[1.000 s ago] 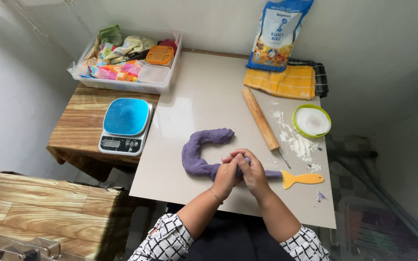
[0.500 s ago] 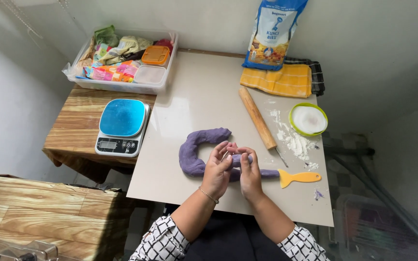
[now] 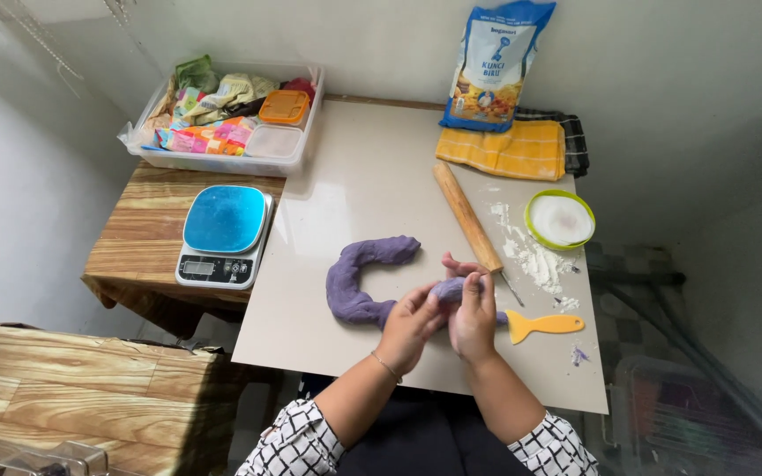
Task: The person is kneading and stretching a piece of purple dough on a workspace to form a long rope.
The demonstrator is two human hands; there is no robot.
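Observation:
A thick rope of purple dough (image 3: 356, 273) lies curved like a hook on the pale worktop (image 3: 372, 176). My left hand (image 3: 409, 323) and my right hand (image 3: 472, 310) are pressed together over its near end, fingers closed around a lump of the purple dough (image 3: 448, 288) held between them. Just right of my right hand lies a yellow plastic scraper (image 3: 541, 325). A wooden rolling pin (image 3: 466, 216) rests diagonally just beyond my hands.
A small bowl of flour (image 3: 560, 219) and spilled flour (image 3: 527, 254) sit at the right. A flour bag (image 3: 497, 63) and yellow cloth (image 3: 504, 148) are at the back. A blue kitchen scale (image 3: 223, 224) and a plastic bin of packets (image 3: 222, 119) stand on the left.
Both hands have shifted slightly right and lifted a lump at the dough rope's near end, now cupped between them. The view has tilted a little.

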